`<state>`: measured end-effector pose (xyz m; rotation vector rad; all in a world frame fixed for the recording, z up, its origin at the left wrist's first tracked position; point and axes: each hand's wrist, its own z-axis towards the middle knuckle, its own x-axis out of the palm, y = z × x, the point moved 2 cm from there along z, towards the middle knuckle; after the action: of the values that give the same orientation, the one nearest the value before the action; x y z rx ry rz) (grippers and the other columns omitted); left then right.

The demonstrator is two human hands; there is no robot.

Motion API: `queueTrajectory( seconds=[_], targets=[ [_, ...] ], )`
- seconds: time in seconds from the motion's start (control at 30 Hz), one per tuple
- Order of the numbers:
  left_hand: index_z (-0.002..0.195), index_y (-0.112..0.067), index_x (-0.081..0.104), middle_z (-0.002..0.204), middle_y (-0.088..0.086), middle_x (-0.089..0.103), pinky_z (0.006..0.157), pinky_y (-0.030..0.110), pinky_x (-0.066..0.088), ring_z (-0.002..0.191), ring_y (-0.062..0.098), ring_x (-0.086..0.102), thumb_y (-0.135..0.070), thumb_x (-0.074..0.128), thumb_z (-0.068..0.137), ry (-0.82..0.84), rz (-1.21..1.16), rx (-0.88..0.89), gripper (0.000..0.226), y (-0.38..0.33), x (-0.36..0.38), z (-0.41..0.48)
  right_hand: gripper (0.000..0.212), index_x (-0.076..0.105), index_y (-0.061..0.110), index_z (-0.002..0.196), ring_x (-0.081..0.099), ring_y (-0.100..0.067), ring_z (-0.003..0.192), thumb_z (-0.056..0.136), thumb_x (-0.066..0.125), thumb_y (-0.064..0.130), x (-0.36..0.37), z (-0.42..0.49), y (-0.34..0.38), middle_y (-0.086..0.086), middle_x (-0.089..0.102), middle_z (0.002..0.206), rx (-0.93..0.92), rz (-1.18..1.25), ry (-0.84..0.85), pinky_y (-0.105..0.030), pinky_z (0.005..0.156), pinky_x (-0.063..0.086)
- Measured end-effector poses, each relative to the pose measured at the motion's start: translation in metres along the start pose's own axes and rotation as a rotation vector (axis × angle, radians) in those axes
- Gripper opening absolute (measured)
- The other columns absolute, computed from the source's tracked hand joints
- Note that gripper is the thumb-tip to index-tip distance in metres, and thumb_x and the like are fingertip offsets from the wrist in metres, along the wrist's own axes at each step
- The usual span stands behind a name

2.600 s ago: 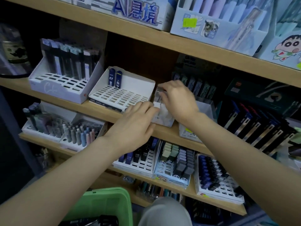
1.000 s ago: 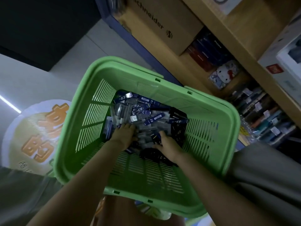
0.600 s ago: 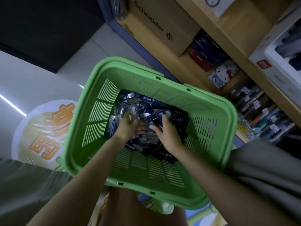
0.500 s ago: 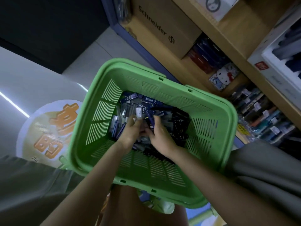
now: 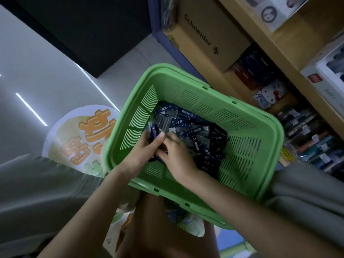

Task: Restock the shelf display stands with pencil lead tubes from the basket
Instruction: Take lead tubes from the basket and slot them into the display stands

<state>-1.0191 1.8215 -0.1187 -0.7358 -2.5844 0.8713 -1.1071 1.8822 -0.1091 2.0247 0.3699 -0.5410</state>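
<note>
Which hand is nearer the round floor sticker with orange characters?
Left. The left hand, gripping pencil lead tubes, is in the basket by the wall facing the floor sticker. The right hand lies just beyond it, toward the basket's middle.

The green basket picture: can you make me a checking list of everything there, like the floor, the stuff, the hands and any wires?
Surface: pale floor with a round sticker bearing orange characters.
Job's things: green basket holds a loose pile of pencil lead tubes.
Clutter: nothing seen.
Grippers: left hand grips a bunch of tubes; right hand meets it at that bunch, fingers blurred, grip unclear.
Cables: nothing seen.
Surroundings: wooden shelf, a Schneider cardboard box and stationery packs on the low shelves.
</note>
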Motion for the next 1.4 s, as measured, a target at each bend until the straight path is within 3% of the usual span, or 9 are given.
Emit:
queueTrajectory(
  seconds=[0.13,0.23,0.3,0.4,0.6,0.93,1.1,1.23,1.4],
  targets=[
    [0.101,-0.016,0.052,0.091,0.008,0.061,0.066,0.021,0.054,0.081,0.017,0.063,-0.027,0.049,0.096,-0.071,-0.004,0.025,0.013,-0.007,-0.014,-0.001,0.049,0.039,0.006,0.139,0.049,-0.013,0.101,0.096,0.052,0.024,0.003,-0.006,0.01,-0.005,0.04,0.123,-0.211,-0.092,0.142,-0.011,0.083,0.037],
    [0.092,-0.014,0.049,0.078,0.008,0.057,0.052,0.019,0.049,0.058,0.011,0.056,-0.022,0.051,0.096,-0.123,0.144,0.1,0.009,-0.014,-0.023,-0.001,0.034,0.048,0.007,0.13,0.053,-0.015,0.086,0.099,0.045,0.02,-0.007,0.005,-0.008,-0.003,0.044,0.118,-0.207,-0.099,0.079,-0.017,0.07,0.047],
    [0.092,-0.014,0.049,0.076,0.005,0.059,0.053,0.023,0.047,0.051,0.007,0.056,-0.024,0.054,0.094,-0.142,0.222,0.128,0.011,-0.018,-0.029,-0.001,0.027,0.051,0.005,0.123,0.059,-0.021,0.092,0.098,0.047,0.013,-0.01,0.022,-0.038,-0.007,0.05,0.118,-0.11,-0.097,0.007,-0.031,0.078,0.054],
    [0.101,-0.008,0.051,0.079,0.006,0.06,0.059,0.03,0.046,0.055,0.008,0.057,-0.027,0.056,0.092,-0.125,0.267,0.133,0.022,-0.022,-0.033,-0.004,0.027,0.054,0.003,0.123,0.055,-0.026,0.111,0.097,0.05,0.011,0.008,0.04,-0.088,-0.011,0.053,0.124,0.078,-0.138,0.224,-0.033,0.093,0.046],
    [0.112,0.001,0.047,0.068,0.007,0.056,0.049,0.021,0.043,0.054,0.011,0.052,-0.025,0.054,0.094,-0.096,0.325,0.142,0.032,-0.022,-0.035,-0.011,0.066,0.029,0.015,0.147,0.019,-0.023,0.143,0.092,0.056,0.04,0.052,0.039,-0.115,-0.005,0.025,0.154,0.25,-0.245,0.492,-0.038,0.114,0.023],
    [0.11,0.0,0.048,0.068,0.006,0.057,0.047,0.019,0.044,0.051,0.007,0.052,-0.024,0.054,0.094,-0.079,0.322,0.136,0.03,-0.027,-0.036,-0.016,0.071,0.032,0.013,0.146,0.032,-0.033,0.136,0.09,0.053,0.052,0.069,0.05,-0.116,-0.015,0.036,0.148,0.285,-0.406,0.647,-0.045,0.11,0.03],
    [0.11,-0.007,0.049,0.072,0.011,0.057,0.05,0.025,0.045,0.058,0.016,0.053,-0.03,0.054,0.093,-0.076,0.338,0.1,0.028,-0.027,-0.036,-0.013,0.036,0.048,0.009,0.13,0.048,-0.032,0.121,0.1,0.045,0.029,0.065,0.043,-0.117,-0.016,0.048,0.133,0.324,-0.232,0.578,-0.036,0.095,0.041],
    [0.098,-0.016,0.05,0.068,0.005,0.056,0.058,0.025,0.048,0.053,0.011,0.055,-0.019,0.056,0.094,-0.158,0.295,0.049,0.008,-0.019,-0.032,-0.01,0.029,0.045,0.007,0.127,0.056,-0.025,0.108,0.101,0.042,0.021,0.055,0.039,-0.115,-0.012,0.056,0.126,0.419,-0.113,0.485,-0.026,0.077,0.04],
    [0.074,-0.012,0.047,0.049,-0.001,0.05,0.058,0.029,0.045,0.043,0.011,0.047,-0.013,0.057,0.093,-0.264,0.198,0.036,0.022,-0.011,-0.025,-0.009,0.036,0.04,0.003,0.131,0.056,-0.02,0.106,0.103,0.036,0.025,0.024,0.033,-0.089,-0.006,0.056,0.12,0.415,0.13,0.256,-0.029,0.081,0.043]
  ],
)
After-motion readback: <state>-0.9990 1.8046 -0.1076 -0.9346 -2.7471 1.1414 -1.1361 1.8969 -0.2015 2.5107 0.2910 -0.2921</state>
